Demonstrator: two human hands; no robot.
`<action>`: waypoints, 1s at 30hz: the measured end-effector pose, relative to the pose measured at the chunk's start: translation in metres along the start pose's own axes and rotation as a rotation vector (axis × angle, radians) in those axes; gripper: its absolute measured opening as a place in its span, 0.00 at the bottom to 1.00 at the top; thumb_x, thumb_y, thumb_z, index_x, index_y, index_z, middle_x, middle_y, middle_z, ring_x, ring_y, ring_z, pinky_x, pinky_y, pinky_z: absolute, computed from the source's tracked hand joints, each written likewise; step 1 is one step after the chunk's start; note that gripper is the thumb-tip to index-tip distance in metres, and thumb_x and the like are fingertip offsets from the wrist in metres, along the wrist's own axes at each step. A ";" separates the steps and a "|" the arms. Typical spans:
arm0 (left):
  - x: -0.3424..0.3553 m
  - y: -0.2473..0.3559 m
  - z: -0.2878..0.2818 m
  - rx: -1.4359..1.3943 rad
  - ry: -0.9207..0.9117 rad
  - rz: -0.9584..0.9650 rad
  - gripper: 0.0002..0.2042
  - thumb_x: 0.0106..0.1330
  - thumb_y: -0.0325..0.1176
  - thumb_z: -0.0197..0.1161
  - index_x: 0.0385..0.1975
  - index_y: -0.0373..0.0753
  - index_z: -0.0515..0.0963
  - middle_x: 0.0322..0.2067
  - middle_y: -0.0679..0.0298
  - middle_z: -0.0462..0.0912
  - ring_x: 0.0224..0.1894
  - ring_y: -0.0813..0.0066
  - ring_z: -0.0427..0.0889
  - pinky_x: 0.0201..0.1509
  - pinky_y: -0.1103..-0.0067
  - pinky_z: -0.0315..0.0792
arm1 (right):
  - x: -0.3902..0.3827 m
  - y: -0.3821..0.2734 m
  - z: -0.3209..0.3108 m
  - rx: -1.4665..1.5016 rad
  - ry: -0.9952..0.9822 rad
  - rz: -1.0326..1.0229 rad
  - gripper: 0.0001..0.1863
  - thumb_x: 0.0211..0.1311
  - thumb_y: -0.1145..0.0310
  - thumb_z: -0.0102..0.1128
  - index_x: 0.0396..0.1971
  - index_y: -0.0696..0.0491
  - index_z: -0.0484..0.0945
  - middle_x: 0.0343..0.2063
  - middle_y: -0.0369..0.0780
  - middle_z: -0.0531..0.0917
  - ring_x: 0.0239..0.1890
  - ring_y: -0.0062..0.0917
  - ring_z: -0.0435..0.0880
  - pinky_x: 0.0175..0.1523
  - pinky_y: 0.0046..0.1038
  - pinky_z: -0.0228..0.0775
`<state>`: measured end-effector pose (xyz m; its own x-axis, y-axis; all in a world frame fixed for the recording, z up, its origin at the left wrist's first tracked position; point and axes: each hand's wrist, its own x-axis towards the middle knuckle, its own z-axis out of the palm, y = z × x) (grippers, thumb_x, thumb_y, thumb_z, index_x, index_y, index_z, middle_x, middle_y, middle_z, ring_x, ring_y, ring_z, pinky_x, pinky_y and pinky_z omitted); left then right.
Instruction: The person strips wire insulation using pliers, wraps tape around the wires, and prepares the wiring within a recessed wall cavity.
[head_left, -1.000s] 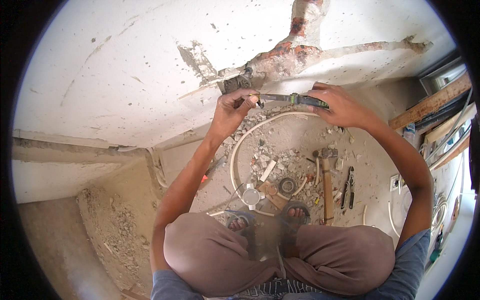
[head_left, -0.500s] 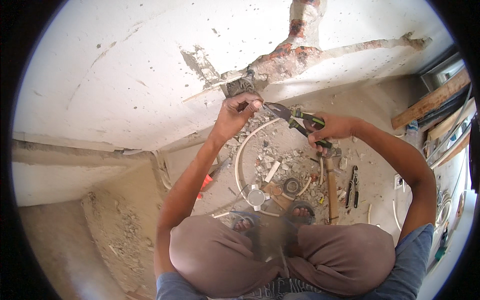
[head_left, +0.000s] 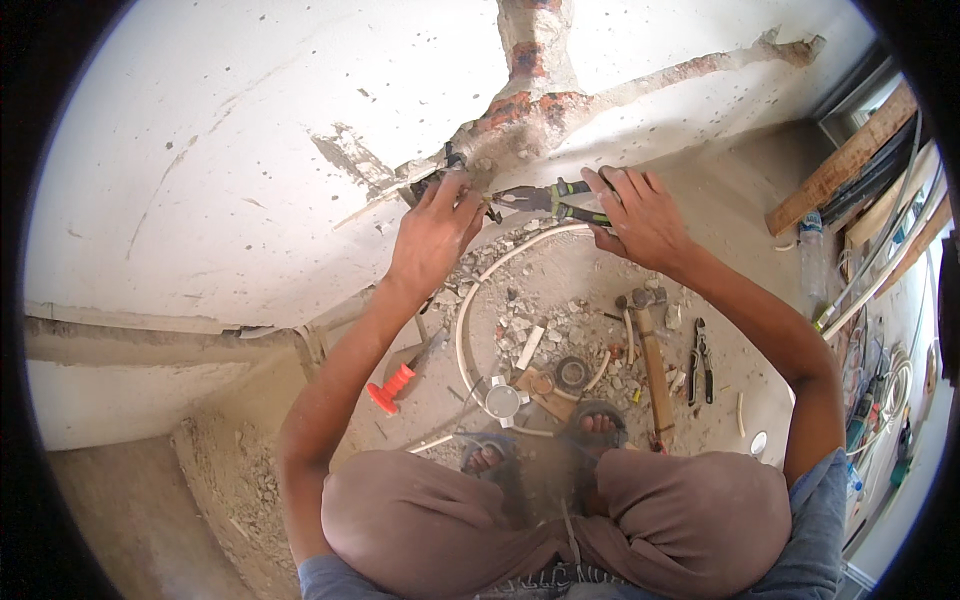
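Observation:
My left hand (head_left: 435, 225) is closed at a dark recess (head_left: 420, 180) broken into the white wall (head_left: 210, 160), pinching something small and dark that I cannot make out. My right hand (head_left: 640, 220) grips green-and-black pliers (head_left: 530, 198), held roughly level, their jaws reaching left to my left fingertips. Chased channels (head_left: 690, 75) with red brick showing branch across the wall above. Below my hands, a cream conduit (head_left: 462, 330) curves over broken rubble (head_left: 520, 305).
On the floor lie a red-handled tool (head_left: 388, 390), a wooden-handled hammer (head_left: 652, 370), a second pair of pliers (head_left: 697, 365), a white junction box (head_left: 503, 400) and a tape roll (head_left: 571, 374). Planks (head_left: 840, 160), a plastic bottle (head_left: 810, 240) and coiled cable (head_left: 895, 390) are at the right.
Both hands have shifted left in view. My right hand has risen, turning the pliers more level, and my left fingers now sit higher at the recess. The red-handled tool has come into fuller view.

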<state>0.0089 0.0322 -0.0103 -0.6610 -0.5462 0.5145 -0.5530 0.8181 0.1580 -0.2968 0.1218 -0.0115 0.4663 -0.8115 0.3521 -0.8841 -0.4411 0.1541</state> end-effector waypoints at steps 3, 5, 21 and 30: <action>-0.002 -0.010 0.020 0.086 -0.070 0.044 0.11 0.62 0.25 0.64 0.44 0.37 0.78 0.46 0.59 0.77 0.37 0.55 0.84 0.37 0.68 0.82 | -0.004 0.001 0.006 0.051 -0.029 0.045 0.39 0.63 0.52 0.62 0.69 0.58 0.65 0.52 0.47 0.75 0.51 0.40 0.77 0.52 0.42 0.72; -0.004 -0.019 0.025 0.081 -0.055 0.108 0.15 0.59 0.23 0.63 0.47 0.38 0.78 0.48 0.59 0.78 0.38 0.56 0.85 0.38 0.68 0.83 | -0.009 0.003 0.012 0.155 -0.049 0.089 0.37 0.66 0.51 0.60 0.68 0.58 0.67 0.51 0.47 0.76 0.50 0.40 0.77 0.51 0.42 0.73; -0.003 -0.037 0.027 0.004 -0.081 0.254 0.18 0.58 0.21 0.60 0.50 0.38 0.79 0.46 0.58 0.83 0.46 0.58 0.85 0.47 0.68 0.82 | -0.011 0.002 0.024 1.468 -0.910 0.442 0.29 0.67 0.48 0.67 0.54 0.57 0.74 0.29 0.37 0.84 0.31 0.21 0.86 0.32 0.26 0.78; 0.004 -0.028 0.022 -0.068 -0.057 0.169 0.12 0.64 0.22 0.64 0.48 0.35 0.80 0.34 0.55 0.80 0.35 0.53 0.83 0.37 0.64 0.79 | -0.014 -0.006 0.006 0.273 -0.079 0.137 0.37 0.55 0.56 0.71 0.62 0.56 0.69 0.46 0.46 0.80 0.42 0.36 0.83 0.45 0.41 0.77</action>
<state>0.0107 0.0037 -0.0312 -0.7704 -0.4080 0.4899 -0.3973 0.9082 0.1315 -0.2974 0.1336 -0.0227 0.3537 -0.8932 0.2777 -0.9031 -0.4034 -0.1471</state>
